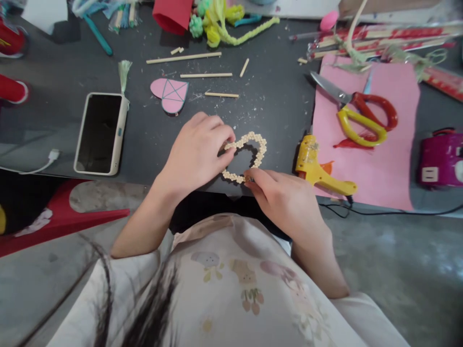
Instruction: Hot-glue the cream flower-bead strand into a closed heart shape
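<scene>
A heart-shaped ring of small cream-coloured pieces (261, 144) is held just over the near edge of the dark table. My left hand (198, 149) pinches its left side between thumb and fingers. At its lower right, my right hand (285, 197) grips the ring between thumb and forefinger; a small dark bit shows at those fingertips, too small to name. The ring's middle is open, and the table shows through it. Beyond my left hand lies a pink paper heart (172, 95) marked with dark lines.
Thin wooden sticks (206, 75) lie beyond my hands. On the right, a yellow glue gun (318, 168) and red-and-yellow scissors (361, 113) rest on pink paper (394, 168). A phone (99, 134) lies left. Yellow pipe cleaners (220, 29) and red paper (171, 14) are at the back.
</scene>
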{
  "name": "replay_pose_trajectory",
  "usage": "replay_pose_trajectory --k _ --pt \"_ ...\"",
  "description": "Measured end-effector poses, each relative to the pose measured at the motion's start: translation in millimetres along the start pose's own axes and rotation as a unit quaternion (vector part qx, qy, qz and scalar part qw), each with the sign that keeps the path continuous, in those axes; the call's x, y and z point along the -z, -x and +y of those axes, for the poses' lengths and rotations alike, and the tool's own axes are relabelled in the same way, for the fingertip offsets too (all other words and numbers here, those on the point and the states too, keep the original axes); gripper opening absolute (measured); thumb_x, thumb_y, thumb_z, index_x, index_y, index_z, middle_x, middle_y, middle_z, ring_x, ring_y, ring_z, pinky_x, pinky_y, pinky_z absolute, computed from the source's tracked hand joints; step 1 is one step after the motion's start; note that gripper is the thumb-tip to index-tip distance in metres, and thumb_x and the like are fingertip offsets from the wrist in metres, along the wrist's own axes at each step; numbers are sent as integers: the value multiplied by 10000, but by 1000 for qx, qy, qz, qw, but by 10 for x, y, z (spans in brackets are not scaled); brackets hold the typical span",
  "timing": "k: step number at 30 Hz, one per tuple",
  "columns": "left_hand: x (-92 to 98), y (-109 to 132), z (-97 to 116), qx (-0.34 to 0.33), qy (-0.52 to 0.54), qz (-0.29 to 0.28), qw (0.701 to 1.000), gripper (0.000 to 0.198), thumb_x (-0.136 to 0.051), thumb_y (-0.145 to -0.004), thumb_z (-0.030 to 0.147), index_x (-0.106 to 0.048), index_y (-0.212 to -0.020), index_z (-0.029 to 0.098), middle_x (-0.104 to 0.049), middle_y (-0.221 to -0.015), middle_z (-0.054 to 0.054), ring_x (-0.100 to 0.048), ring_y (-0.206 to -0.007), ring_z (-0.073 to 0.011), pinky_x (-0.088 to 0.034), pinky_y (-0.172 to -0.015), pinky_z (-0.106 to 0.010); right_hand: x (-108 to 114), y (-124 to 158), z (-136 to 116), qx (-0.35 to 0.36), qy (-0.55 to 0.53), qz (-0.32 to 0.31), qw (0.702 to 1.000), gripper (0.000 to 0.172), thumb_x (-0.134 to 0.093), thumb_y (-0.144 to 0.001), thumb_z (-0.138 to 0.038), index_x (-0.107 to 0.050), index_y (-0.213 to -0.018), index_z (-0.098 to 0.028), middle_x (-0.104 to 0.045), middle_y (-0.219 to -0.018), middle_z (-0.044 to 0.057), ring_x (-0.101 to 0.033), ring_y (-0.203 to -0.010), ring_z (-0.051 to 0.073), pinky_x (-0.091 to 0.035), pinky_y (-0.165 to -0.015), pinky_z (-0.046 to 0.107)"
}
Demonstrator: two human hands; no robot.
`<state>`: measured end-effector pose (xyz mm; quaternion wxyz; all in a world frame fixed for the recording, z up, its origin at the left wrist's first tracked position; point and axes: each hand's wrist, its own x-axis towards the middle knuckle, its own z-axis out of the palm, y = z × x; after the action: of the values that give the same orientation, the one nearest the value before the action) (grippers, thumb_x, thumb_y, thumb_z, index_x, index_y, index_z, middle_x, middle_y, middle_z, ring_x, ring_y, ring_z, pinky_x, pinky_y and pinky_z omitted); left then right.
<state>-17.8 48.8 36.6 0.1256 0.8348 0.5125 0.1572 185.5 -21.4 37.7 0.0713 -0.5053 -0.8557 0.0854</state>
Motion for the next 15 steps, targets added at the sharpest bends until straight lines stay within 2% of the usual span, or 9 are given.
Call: replay_pose_trajectory --k 2,5,7,9,11,13,15 --pt "6 -159 -18 -25 13 -23 999 76 -628 -861 256 -682 -909 233 -655 -945 -42 -597 -1007 -274 -462 -941 -459 -10 -13 -7 -12 5 16 1000 197 -477 -973 -185 -667 -1025 -198 -707 -794 5 -593 -654 136 -253 -562 318" --pt "-27 -383 -47 -76 39 -72 994 94 -629 -849 246 -693 -917 239 -654 -975 -47 -593 -1057 -280 -437 -993 -473 -18 3 -26 -19 7 34 999 265 -475 -999 -255 -640 -1188 -168 -728 -815 20 -608 -647 143 -280 -569 313" --pt "-66 -486 -63 -103 43 -91 990 109 -608 -852 231 -702 -907 235 -657 -980 -49 -596 -1048 -273 -437 -989 -460 -8 55 -37 -16 -3 34 999 292 -500 -994 -293 -621 -1225 -161 -727 -799 20 -604 -628 146 -285 -568 306" --pt "-93 -542 -85 -121 32 -102 987 150 -576 -866 230 -710 -933 234 -665 -997 -52 -594 -1049 -267 -440 -983 -450 12 135 -39 0 -25 21 999 235 -508 -995 -329 -659 -1087 -175 -707 -749 10 -589 -607 141 -271 -560 300" --pt "-89 -552 -120 -126 16 -99 987 205 -565 -878 252 -708 -1021 220 -674 -1049 -63 -589 -1073 -273 -432 -996 -458 35 225 -28 24 -49 4 998 272 -483 -1008 -351 -655 -882 -183 -668 -683 -3 -566 -585 132 -253 -556 296" --pt "-51 -522 -168 -113 6 -73 991 270 -548 -897 274 -686 -1116 198 -678 -1094 -78 -582 -1096 -281 -428 -1002 -464 55 308 -2 42 -62 -8 997 360 -450 -1022 -354 -610 -747 -184 -630 -631 -10 -539 -563 124 -240 -556 294" --pt "8 -453 -218 -80 -7 -28 996 278 -542 -898 263 -680 -1130 196 -683 -1093 -82 -583 -1085 -277 -438 -983 -452 72 375 41 44 -61 -15 997 399 -430 -1029 -349 -592 -705 -183 -620 -614 -10 -522 -551 120 -234 -557 292"
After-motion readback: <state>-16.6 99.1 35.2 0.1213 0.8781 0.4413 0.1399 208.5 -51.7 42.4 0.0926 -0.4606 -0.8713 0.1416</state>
